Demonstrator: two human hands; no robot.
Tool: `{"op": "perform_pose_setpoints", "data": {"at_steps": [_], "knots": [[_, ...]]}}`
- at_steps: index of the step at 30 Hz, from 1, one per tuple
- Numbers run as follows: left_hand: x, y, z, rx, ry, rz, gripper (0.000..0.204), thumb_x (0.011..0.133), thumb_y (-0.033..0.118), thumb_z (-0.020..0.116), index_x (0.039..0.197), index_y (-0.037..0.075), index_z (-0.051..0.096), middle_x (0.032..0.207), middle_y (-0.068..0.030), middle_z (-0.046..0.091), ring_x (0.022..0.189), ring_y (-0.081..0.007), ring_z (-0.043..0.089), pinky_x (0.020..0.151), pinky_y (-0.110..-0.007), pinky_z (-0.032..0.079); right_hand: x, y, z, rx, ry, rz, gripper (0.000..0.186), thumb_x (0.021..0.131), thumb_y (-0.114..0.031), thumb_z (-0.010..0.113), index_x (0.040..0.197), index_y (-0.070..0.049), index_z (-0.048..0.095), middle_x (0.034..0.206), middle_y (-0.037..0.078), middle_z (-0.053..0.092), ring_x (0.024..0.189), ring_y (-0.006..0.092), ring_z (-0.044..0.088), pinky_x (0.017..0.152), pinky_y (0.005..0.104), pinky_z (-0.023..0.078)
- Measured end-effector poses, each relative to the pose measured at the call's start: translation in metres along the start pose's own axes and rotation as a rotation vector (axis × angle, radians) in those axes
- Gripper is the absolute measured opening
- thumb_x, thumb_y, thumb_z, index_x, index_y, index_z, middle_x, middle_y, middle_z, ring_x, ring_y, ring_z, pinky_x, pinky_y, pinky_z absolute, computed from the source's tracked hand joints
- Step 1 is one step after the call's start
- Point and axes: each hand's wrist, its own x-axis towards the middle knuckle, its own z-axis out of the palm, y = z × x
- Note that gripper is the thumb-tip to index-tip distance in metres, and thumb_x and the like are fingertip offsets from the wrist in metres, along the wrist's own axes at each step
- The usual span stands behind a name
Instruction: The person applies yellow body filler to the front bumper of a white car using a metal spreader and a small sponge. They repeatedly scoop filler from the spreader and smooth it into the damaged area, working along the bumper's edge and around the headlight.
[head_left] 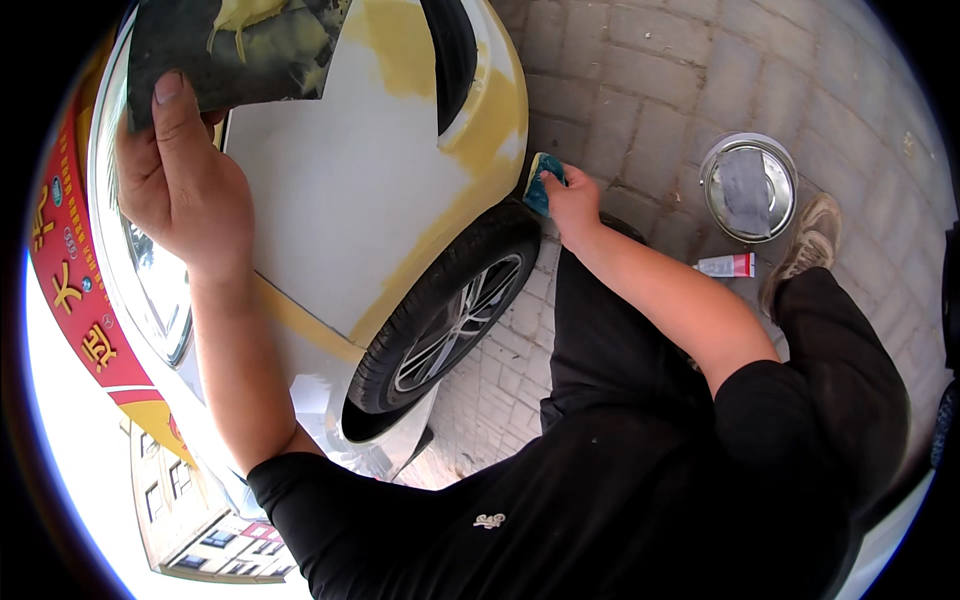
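My left hand (190,190) is raised at the upper left. Its thumb presses on the front of a dark flat mixing board (270,60), which carries yellow putty smears. Lower and to the right, my right hand (574,207) pinches a small teal spreader (543,183) with yellowish smears on it. The spreader is close to the lower edge of a white car panel (320,190), just beyond the tyre (450,305); I cannot tell whether it touches. Yellow patches of putty cover the panel's rim and the wheel arch.
On the brick paving (650,75) at the right stands a round metal can (783,190) with a grey strip on its top. A red and white tube (727,265) lies beside my shoe (808,240). A red sign (85,290) rises behind the car.
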Motion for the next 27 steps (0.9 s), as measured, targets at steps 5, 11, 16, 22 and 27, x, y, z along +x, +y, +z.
{"op": "perform_pose_setpoints", "data": {"at_steps": [5, 11, 16, 22, 27], "knots": [[-0.002, 0.002, 0.005, 0.022, -0.004, -0.017, 0.021, 0.101, 0.015, 0.06, 0.087, 0.0, 0.064, 0.08, -0.0038, 0.068, 0.069, -0.0056, 0.061, 0.065, -0.023, 0.053, 0.002, -0.011, 0.013, 0.042, -0.006, 0.029, 0.023, 0.092, -0.012, 0.068, 0.11, 0.002, 0.07, 0.091, 0.006, 0.072, 0.078, 0.0097, 0.063, 0.071, 0.0289, 0.052], [-0.004, -0.005, -0.009, 0.014, -0.088, -0.048, 0.019, 0.101, 0.015, 0.059, 0.101, -0.003, 0.064, 0.089, -0.0074, 0.068, 0.078, -0.0111, 0.065, 0.074, -0.029, 0.057, -0.023, -0.019, 0.035, 0.015, 0.046, -0.059, 0.021, 0.09, -0.011, 0.07, 0.107, 0.001, 0.071, 0.092, 0.008, 0.073, 0.079, 0.0114, 0.063, 0.074, 0.0284, 0.051], [-0.005, -0.003, -0.003, 0.077, -0.115, -0.028, 0.018, 0.101, 0.015, 0.059, 0.101, -0.002, 0.065, 0.088, -0.0066, 0.068, 0.077, -0.0102, 0.064, 0.073, -0.028, 0.056, -0.05, -0.033, 0.04, -0.215, -0.011, -0.313, 0.018, 0.085, -0.01, 0.072, 0.1, 0.0, 0.071, 0.089, 0.016, 0.071, 0.078, 0.0206, 0.067, 0.075, 0.0323, 0.052], [-0.003, -0.006, -0.011, 0.091, -0.133, -0.05, 0.019, 0.102, 0.015, 0.058, 0.106, -0.003, 0.064, 0.093, -0.0072, 0.068, 0.081, -0.0109, 0.064, 0.075, -0.029, 0.056, -0.021, -0.03, 0.012, -0.059, -0.011, -0.086, 0.02, 0.093, -0.016, 0.066, 0.102, 0.001, 0.071, 0.081, 0.008, 0.07, 0.071, 0.0138, 0.064, 0.068, 0.0313, 0.052], [-0.006, -0.004, -0.006, 0.098, -0.151, -0.049, 0.02, 0.102, 0.014, 0.056, 0.112, -0.003, 0.063, 0.098, -0.0088, 0.068, 0.088, -0.0131, 0.065, 0.079, -0.031, 0.056, 0.018, -0.015, -0.004, -0.089, 0.063, 0.06, 0.018, 0.096, -0.014, 0.063, 0.108, -0.002, 0.068, 0.085, 0.002, 0.067, 0.073, 0.009, 0.06, 0.066, 0.0288, 0.051]]}}
